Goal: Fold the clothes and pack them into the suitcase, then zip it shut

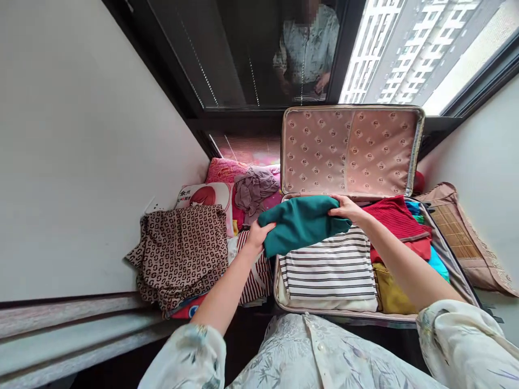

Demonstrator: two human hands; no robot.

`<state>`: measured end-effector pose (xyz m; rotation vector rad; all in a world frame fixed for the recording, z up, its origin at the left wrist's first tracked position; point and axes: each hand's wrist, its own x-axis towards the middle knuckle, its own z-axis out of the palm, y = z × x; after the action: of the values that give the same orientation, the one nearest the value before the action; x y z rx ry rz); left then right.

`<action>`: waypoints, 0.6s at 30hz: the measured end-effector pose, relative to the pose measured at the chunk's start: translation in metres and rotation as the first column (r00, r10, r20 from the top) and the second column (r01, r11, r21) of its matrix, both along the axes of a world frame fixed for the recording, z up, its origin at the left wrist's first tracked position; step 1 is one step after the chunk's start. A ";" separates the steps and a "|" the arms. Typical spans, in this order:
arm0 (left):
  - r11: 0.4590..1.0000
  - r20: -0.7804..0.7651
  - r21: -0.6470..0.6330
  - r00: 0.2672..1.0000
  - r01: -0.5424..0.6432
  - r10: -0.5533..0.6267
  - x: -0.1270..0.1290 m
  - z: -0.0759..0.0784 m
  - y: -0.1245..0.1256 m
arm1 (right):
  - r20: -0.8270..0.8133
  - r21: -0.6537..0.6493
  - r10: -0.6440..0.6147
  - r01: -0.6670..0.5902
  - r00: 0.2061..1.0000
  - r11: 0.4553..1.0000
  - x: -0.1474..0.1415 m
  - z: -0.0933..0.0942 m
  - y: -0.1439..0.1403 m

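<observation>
A folded dark green garment (304,224) is stretched between my two hands, above the left part of an open suitcase (352,148). My left hand (259,236) grips its left end, thumb on top. At the upper right end, my right hand (346,209) pinches the cloth, with some fingers hidden beneath it. Below the green cloth lies a folded white garment with black stripes (328,275) inside the suitcase. Beside it are a red ribbed garment (391,219), a mustard-yellow garment (391,292) and a bright blue cloth (439,263).
Left of the suitcase sits a pile of brown patterned fabric (184,248), with striped clothes (255,281) and a crumpled mauve cloth (256,186) nearby. A tan woven cushion (462,237) lies at the right. The suitcase lid stands upright against the window (251,54); walls flank both sides.
</observation>
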<state>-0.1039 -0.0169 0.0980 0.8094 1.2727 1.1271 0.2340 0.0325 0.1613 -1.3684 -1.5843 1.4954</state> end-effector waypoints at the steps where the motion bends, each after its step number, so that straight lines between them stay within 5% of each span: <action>1: 0.999 -0.072 0.003 0.996 0.045 -0.044 0.019 -0.001 0.023 | 0.068 -0.022 -0.049 0.051 0.996 0.998 0.014 -0.003 0.004; 4: 0.991 -0.475 0.018 0.873 0.133 -0.108 0.069 -0.011 0.072 | 0.451 0.010 -0.167 0.182 0.877 0.983 0.041 -0.022 0.013; 7: 0.975 -0.845 0.027 0.527 0.222 -0.097 0.106 -0.025 0.084 | 0.672 0.115 -0.273 0.267 0.688 0.957 0.042 -0.046 0.007; 9: 0.954 -0.952 0.061 0.304 0.293 -0.032 0.125 -0.037 0.074 | 0.758 0.260 -0.321 0.189 0.567 0.947 0.033 -0.064 -0.005; 11: 0.914 -0.986 0.089 0.168 0.396 0.023 0.137 -0.050 0.060 | 0.822 0.399 -0.358 0.003 0.442 0.917 0.022 -0.083 -0.019; 14: 0.851 -0.996 0.001 0.080 0.525 -0.048 0.147 -0.072 0.044 | 0.866 0.397 -0.323 -0.132 0.382 0.908 0.011 -0.113 -0.036; 18: 0.850 -0.981 -0.145 0.037 0.506 -0.189 0.151 -0.101 0.039 | 0.902 0.299 -0.259 -0.068 0.345 0.952 0.013 -0.150 -0.043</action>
<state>0.0469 0.0225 -0.0032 2.2154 1.8089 0.1164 0.2466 -0.0102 0.0110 -2.2814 -2.1628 0.1842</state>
